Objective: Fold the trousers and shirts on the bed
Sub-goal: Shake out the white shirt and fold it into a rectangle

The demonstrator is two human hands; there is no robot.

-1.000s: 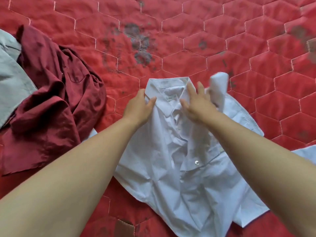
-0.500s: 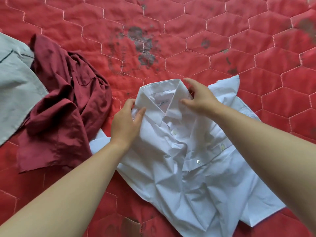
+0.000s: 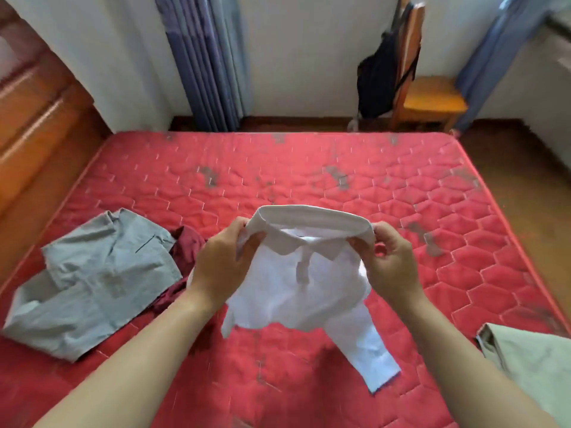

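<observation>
Above the middle of the red quilted bed [image 3: 309, 180], both hands hold a white shirt [image 3: 296, 282] up by its collar, clear of the mattress. The left hand [image 3: 222, 264] pinches the collar's left end between thumb and curled fingers; the right hand [image 3: 389, 267] pinches the right end the same way, so the stiff collar band arches in a smooth oval between them. Below it the thin, lightly creased cloth hangs loose, with a narrow placket down the centre and one long sleeve trailing toward the lower right, its cuff close to the bed. The bed cover is stitched in a hexagon pattern and carries worn grey patches. On its left side lies a grey shirt [image 3: 92, 285], flat and rumpled, with a crumpled dark red shirt [image 3: 185, 251] partly tucked under its right edge and behind the left hand. At the lower right corner lies a piece of pale khaki cloth [image 3: 531, 362]. Half a second ago the white shirt lay spread on the bed with the hands pressing at its collar; now it is lifted, and the view has risen to take in the wall, blue curtains [image 3: 210, 57] and a wooden chair [image 3: 426, 88] with a dark bag [image 3: 377, 81] hung on it. No writing or label can be read anywhere.
</observation>
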